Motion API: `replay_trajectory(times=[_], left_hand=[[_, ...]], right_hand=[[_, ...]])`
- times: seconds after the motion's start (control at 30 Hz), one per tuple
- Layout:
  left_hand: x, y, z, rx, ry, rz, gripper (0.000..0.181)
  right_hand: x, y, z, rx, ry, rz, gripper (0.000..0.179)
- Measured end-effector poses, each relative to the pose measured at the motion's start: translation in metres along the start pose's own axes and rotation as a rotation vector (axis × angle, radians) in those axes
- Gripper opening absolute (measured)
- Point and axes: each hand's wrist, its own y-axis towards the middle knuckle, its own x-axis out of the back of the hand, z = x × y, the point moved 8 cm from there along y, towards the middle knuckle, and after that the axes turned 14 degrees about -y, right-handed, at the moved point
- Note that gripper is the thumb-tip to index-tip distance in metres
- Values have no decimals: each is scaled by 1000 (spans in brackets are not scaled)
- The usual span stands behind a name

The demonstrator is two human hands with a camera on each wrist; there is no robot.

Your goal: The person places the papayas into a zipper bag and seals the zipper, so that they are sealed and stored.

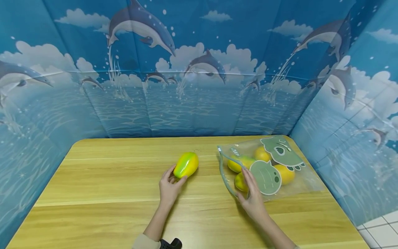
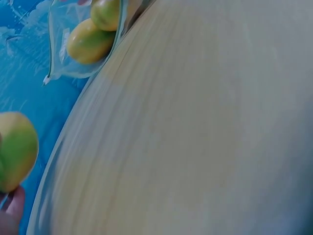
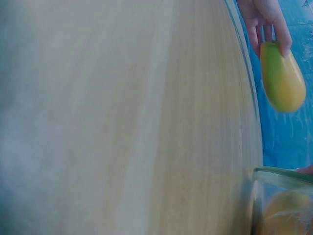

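My left hand point(image 1: 170, 186) grips a shiny yellow-green papaya point(image 1: 187, 164) by its narrower end, thumb on one side and fingers on the other. In the right wrist view the papaya point(image 3: 283, 78) hangs from these fingertips with its broad end away from the hand. My right hand point(image 1: 253, 199) holds the mouth edge of a clear zip bag point(image 1: 221, 169) printed with green cartoon animals. The bag lies on its side with its mouth gaping towards the papaya. Inside are several yellow and greenish fruits point(image 1: 284, 174), partly covered by the print.
A wooden table point(image 1: 109, 180) lies under both hands, with the bag near its right edge. Blue curtains with dolphins point(image 1: 192, 103) stand along the back and sides. White floor tiles point(image 1: 384, 230) show at the lower right.
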Motion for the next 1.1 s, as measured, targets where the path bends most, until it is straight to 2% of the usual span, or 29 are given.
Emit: replay_trajectory(times=[0.07, 0.13, 0.37, 0.53, 0.67, 0.87, 1.1], left_hand=[[-10, -4, -7, 14, 3, 52, 53], [-18, -6, -6, 41, 5, 101, 53], [-43, -14, 5, 88, 1, 274, 52], [-60, -23, 6, 126, 5, 390, 52], [-72, -28, 7, 120, 19, 479, 52], [-85, -33, 7, 96, 40, 564, 51], [-97, -36, 11, 97, 42, 608, 51]], right_hand=[[0, 0, 0, 2, -1, 0, 85], [1, 0, 0, 8, -1, -1, 86], [-19, -14, -36, -4, -4, 34, 97], [-19, -14, -37, -7, 7, 44, 95], [-18, -14, -36, 3, 23, 45, 94], [-15, -13, -32, 12, 23, 19, 92], [-14, -13, -31, 18, 27, 0, 89]])
